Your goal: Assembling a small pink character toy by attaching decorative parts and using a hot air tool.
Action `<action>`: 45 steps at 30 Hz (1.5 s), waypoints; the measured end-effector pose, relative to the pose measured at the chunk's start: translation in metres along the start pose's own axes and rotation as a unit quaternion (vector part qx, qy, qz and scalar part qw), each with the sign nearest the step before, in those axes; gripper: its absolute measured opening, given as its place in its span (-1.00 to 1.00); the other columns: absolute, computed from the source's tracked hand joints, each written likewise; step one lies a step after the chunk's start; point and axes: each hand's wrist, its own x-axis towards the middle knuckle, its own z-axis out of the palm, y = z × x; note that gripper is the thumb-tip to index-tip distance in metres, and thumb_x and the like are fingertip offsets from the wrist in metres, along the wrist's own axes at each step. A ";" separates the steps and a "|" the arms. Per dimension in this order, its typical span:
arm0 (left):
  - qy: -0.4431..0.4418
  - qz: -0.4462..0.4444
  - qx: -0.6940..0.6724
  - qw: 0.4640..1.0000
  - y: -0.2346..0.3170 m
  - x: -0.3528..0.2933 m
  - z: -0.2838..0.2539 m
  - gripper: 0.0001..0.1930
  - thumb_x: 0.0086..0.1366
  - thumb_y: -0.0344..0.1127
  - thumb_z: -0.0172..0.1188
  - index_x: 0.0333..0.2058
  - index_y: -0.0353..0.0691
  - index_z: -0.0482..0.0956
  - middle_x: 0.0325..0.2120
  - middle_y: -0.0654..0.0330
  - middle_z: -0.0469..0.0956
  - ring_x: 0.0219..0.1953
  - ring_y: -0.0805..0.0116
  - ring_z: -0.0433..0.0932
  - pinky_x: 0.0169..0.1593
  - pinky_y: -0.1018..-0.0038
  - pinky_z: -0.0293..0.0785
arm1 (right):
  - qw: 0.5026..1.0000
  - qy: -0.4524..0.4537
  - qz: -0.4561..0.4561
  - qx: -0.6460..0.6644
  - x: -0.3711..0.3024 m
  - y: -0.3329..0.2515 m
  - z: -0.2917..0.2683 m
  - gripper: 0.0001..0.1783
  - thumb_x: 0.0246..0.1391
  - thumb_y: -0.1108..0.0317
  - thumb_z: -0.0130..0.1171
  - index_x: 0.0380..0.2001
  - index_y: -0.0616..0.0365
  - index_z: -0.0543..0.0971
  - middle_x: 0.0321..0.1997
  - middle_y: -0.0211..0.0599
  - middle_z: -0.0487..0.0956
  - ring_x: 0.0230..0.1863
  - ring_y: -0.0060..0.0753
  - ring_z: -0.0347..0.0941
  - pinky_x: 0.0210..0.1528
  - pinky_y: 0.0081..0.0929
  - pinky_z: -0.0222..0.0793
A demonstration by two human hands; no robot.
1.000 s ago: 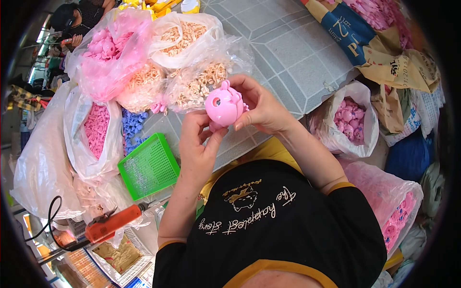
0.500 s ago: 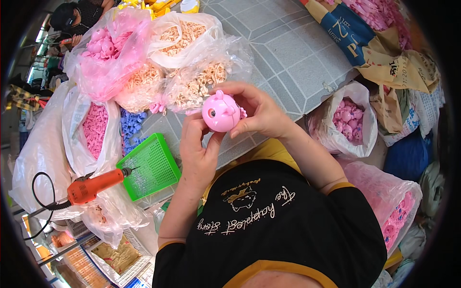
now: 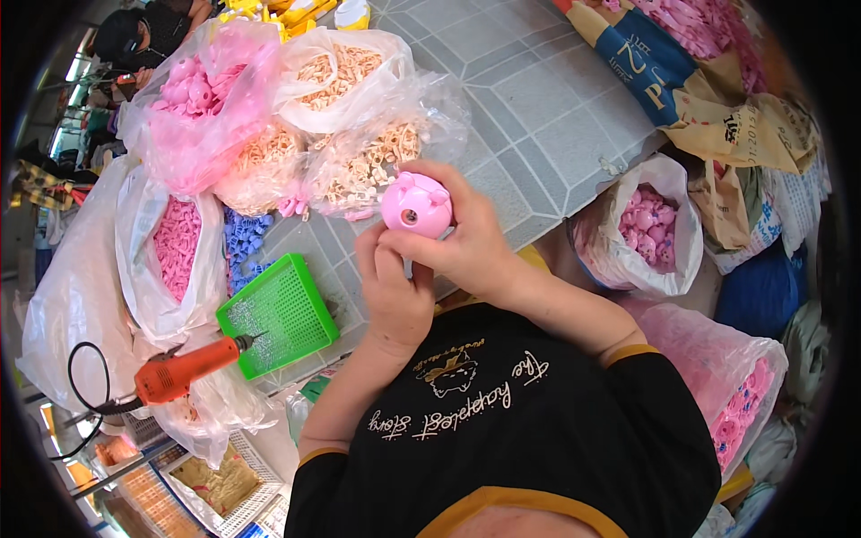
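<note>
A round glossy pink plastic toy animal head point(image 3: 420, 202), with small ears and an eye, is held over the near edge of the table. My right hand point(image 3: 471, 235) wraps round its right side, fingers behind and thumb across the near side. Just below the toy, my left hand point(image 3: 396, 291) is closed, its fingers curled in beside the right thumb. Whatever the left fingertips grip is hidden. A green perforated tray point(image 3: 278, 314) with small shiny bits in it lies left of my left hand. An orange power screwdriver point(image 3: 188, 369) hangs by the tray, its bit over the tray's edge.
Bags of cream parts point(image 3: 339, 76) and pink parts point(image 3: 193, 85) stand at the far left of the tiled tabletop point(image 3: 538, 99). Blue parts point(image 3: 244, 242) lie behind the tray. Sacks of pink pieces point(image 3: 650, 224) stand on the right. Another person point(image 3: 157, 36) is at far left.
The toy has turned in my hands, its eye now facing nearer me. My right thumb has come across its near side, and my left hand has shifted right and down. The screwdriver has swung slightly right.
</note>
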 end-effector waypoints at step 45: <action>-0.160 -0.162 -0.225 0.947 -0.031 0.000 -0.023 -0.44 0.17 -0.35 0.40 0.13 -0.28 0.43 -0.06 0.07 0.52 -0.02 0.25 0.51 0.03 0.33 0.47 | 0.977 -0.177 0.111 0.045 -0.011 0.040 -0.029 -0.32 0.00 0.15 0.40 0.15 0.17 0.42 0.12 -0.16 0.54 0.06 -0.35 0.53 0.11 -0.36 0.47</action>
